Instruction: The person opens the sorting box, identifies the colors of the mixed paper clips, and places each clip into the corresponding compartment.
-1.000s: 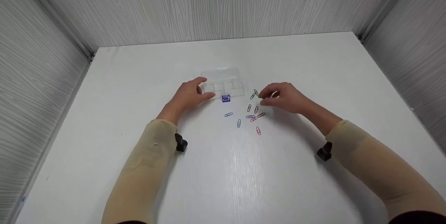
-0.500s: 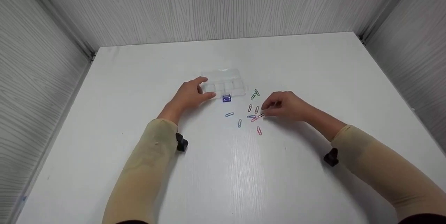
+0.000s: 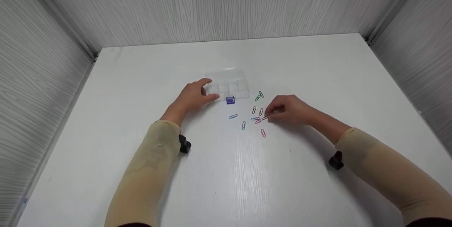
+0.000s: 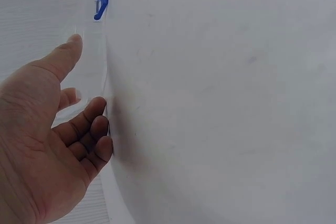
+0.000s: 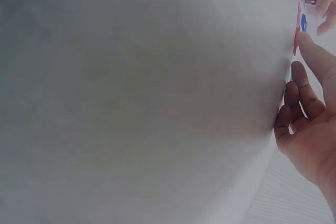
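A clear plastic box (image 3: 227,76) with small compartments lies on the table, its lid folded back. Its blue latch (image 3: 230,100) sits on the front edge. My left hand (image 3: 192,95) holds the box's left end, thumb at the front and index finger toward the back. In the left wrist view the thumb lies over the clear plastic below the latch. My right hand (image 3: 292,110) pinches the end of a dark paper clip (image 3: 266,117) between thumb and index finger, low over the table. The right wrist view hides most of that clip behind the fingers.
Several loose paper clips lie between the hands: two green ones (image 3: 259,96), two dark ones (image 3: 254,110), a few blue ones (image 3: 243,125) and pink ones (image 3: 263,133). A pale wood-grain panel (image 3: 226,8) stands along the table's back edge.
My right hand has moved from beside the green paper clips toward me, down to the dark paper clip, and its fingertips have closed on it. The left hand stays at the box.
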`<state>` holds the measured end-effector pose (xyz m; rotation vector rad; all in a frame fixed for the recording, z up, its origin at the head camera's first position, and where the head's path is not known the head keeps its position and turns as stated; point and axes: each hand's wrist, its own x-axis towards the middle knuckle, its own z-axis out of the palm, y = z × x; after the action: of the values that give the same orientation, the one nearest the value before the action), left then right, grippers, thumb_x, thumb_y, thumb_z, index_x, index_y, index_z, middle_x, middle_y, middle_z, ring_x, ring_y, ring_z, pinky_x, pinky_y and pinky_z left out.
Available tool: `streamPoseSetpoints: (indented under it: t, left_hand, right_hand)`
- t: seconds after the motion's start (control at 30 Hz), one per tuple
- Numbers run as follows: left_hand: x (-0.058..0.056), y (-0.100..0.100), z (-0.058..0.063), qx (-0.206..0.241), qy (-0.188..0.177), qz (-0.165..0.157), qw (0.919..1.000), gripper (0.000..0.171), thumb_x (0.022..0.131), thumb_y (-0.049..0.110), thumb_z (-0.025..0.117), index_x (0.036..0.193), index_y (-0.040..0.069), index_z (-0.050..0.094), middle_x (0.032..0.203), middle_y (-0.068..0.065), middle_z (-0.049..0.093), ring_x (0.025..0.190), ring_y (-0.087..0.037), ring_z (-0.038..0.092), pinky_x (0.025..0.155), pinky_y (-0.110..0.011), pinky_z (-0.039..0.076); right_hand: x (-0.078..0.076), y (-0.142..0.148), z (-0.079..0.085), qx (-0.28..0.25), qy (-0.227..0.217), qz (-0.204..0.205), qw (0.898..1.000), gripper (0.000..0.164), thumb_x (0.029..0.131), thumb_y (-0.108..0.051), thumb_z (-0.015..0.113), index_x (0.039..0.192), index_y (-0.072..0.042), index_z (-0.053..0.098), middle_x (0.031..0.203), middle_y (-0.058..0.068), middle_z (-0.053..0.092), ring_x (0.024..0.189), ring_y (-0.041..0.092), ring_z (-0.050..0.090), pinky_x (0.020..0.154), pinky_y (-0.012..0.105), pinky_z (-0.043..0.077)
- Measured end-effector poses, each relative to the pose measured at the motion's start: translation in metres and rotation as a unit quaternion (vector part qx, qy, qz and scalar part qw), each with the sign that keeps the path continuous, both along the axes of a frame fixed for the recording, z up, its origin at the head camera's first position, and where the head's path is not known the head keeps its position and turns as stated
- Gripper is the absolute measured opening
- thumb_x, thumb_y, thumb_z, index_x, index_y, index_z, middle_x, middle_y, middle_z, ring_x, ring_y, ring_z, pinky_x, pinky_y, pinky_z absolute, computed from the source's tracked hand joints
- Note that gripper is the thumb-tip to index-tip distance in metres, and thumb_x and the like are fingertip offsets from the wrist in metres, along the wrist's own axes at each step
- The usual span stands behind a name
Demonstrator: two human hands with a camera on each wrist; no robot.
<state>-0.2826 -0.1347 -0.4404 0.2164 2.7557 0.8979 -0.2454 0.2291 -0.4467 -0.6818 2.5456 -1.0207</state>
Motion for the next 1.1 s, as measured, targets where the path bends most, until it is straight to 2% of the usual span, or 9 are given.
streamPoseSetpoints:
  t: [0.2, 1.1]
  left_hand:
    - [-0.0016, -0.0003, -0.0016, -0.008, 0.004, -0.009, 0.9999, 0.076, 0.099, 0.049, 0.073, 0.162, 0.019, 0.044, 0.118, -0.012, 0.063, 0.107, -0.027, 0.054, 0.098, -0.043, 0.047]
    - [0.001, 0.0005, 0.0018, -0.006, 0.006, -0.009, 0.9999, 0.075, 0.099, 0.049, 0.073, 0.161, 0.019, 0.045, 0.119, -0.012, 0.063, 0.107, -0.027, 0.054, 0.099, -0.043, 0.047]
  right_hand:
    - [0.0002, 0.0009, -0.0004, 0.014, 0.009, 0.006, 1.0, 0.016, 0.092, -0.016, 0.083, 0.106, -0.025, 0.084, 0.106, -0.005, 0.072, 0.099, 0.019, 0.06, 0.089, 0.034, 0.049]
    - [-0.003, 0.0011, -0.0041, 0.015, 0.015, 0.011, 1.0, 0.014, 0.093, -0.014, 0.083, 0.101, -0.025, 0.084, 0.104, -0.005, 0.071, 0.098, 0.018, 0.061, 0.088, 0.035, 0.051]
